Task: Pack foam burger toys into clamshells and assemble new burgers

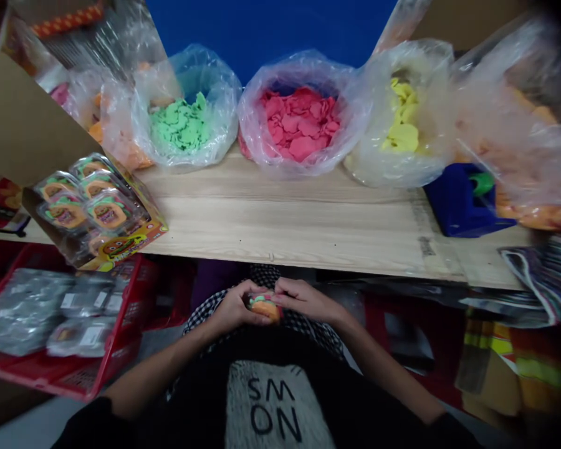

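A wooden worktop is noted across the middle of the view, with a red crate of clear packs below its left end. Along the back, open plastic bags are lined up, holding green pieces, pink pieces, yellow pieces and, at far right, orange pieces. At the worktop's left, a display box is seen filled with packaged burgers. A blue dispenser is placed near the right bag.

The burger is held in front of the lap, below the worktop edge. It is gripped in the curled fingers of the left hand; the right hand's fingers are laid on its right side, but whether a layer is pinched cannot be told.

Progress is judged as partial: packaged units are boxed, while the held one, showing pink and green layers, is unpackaged.

"ON" can be read on the shirt panel, below less certain letters. Print on the box and packs cannot be read.
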A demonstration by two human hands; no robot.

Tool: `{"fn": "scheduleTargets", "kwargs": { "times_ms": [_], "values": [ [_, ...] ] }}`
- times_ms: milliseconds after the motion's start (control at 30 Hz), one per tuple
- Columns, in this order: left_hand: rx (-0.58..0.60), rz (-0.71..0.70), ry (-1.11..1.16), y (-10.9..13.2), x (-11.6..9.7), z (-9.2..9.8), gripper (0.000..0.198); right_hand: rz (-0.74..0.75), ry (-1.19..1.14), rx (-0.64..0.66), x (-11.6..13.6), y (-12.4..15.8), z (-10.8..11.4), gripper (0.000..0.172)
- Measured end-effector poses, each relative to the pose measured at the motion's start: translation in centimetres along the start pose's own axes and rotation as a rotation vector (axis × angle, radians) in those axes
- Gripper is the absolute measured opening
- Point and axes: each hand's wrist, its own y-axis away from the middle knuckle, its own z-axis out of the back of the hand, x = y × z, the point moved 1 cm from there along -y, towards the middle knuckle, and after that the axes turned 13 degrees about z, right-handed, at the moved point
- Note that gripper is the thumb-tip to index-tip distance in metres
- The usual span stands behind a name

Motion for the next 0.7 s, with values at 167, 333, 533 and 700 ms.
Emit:
{"fn": "scheduleTargets", "kwargs": {
  "times_ms": [167,333,533,700],
  "values": [
    [0.066,0.020,-0.025,0.1,0.1,0.5,0.047,0.016,0.023,-0.006,-0.1,0.4,-0.9,0.029],
    [0.032,-0.209,-0.411,0.6,-1.8,1.4,0.036,0.019,0.022,0.005,0.4,0.2,-0.8,0.024],
    [-0.012,-0.393,-0.552,-0.2,-3.0,1.7,0.017,0.009,0.048,0.051,0.5,-0.1,-1.0,0.025],
    [0.004,-0.383,-0.497,-0.7,-2.4,1.2,0.017,0.029,0.093,0.086,-0.1,0.1,-1.5,0.027]
  ]
}}
